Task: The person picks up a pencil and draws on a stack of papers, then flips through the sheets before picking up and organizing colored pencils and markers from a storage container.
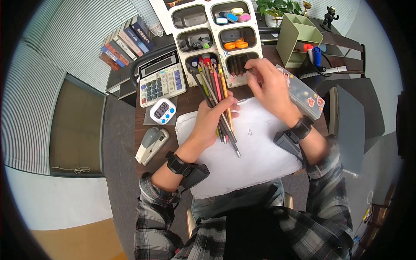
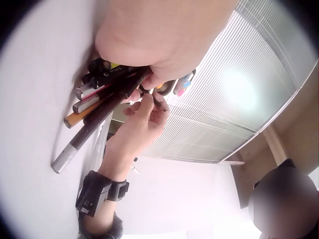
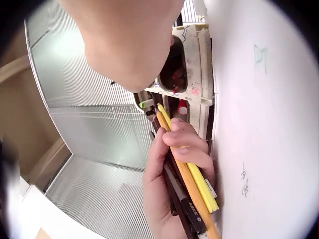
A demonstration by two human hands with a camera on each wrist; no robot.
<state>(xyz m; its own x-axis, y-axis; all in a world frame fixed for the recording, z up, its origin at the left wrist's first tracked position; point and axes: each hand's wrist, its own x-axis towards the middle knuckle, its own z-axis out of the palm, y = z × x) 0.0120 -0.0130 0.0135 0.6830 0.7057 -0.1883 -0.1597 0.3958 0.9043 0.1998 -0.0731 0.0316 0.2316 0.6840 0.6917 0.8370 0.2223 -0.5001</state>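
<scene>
My left hand (image 1: pixel 208 120) grips a bundle of pencils (image 1: pixel 224 113) over the white paper (image 1: pixel 255 156). In the right wrist view the left hand's fingers (image 3: pixel 187 144) curl round yellow (image 3: pixel 198 181) and dark pencils. My right hand (image 1: pixel 271 89) is at the front edge of the lower right compartment of the white organizer (image 1: pixel 219 53), fingers bent; dark reddish sticks (image 1: pixel 236 67) stand in that compartment. In the left wrist view the right hand (image 2: pixel 134 134) has thumb and fingertips close together near a small dark thing; whether it is held is unclear.
A calculator (image 1: pixel 161 82), a timer (image 1: pixel 163 111) and a stapler (image 1: pixel 151 145) lie at the left. To the right are a clear stickered case (image 1: pixel 305 95), a green holder (image 1: pixel 292 43) and a black pen cup (image 1: pixel 313 69). Books (image 1: pixel 128 42) stand behind at the left.
</scene>
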